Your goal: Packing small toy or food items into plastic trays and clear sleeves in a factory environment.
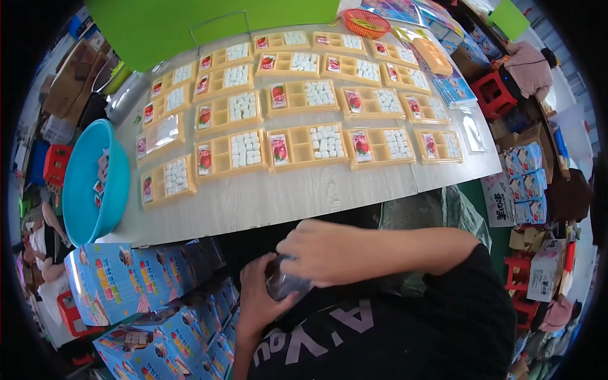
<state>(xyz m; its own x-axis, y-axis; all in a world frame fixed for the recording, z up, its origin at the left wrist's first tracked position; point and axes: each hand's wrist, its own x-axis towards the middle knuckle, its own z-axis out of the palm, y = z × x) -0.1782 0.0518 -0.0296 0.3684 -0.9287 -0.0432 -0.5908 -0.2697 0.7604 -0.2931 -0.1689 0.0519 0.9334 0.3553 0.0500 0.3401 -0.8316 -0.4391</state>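
Close to my body, below the table's front edge, my left hand (261, 292) is closed round a clear plastic piece (286, 285), its thumb pressed along the near side. My right hand (324, 252) reaches across from the right, fingers curled down on the top of the same piece. The hands partly hide it, so its exact kind does not show. Beyond them, on the table (266, 201), stand rows of cream-yellow compartment trays (299, 158). Many hold small white pillow-shaped pieces (328, 140) and a red-and-white strawberry packet (278, 148).
A turquoise basin (82, 183) with small packets stands at the table's left end. Blue printed boxes (117, 278) are stacked at the lower left. An orange-red basket (367, 23) sits at the far edge. Red stools (494, 95) and cartons line the right side, with another person (531, 69) there.
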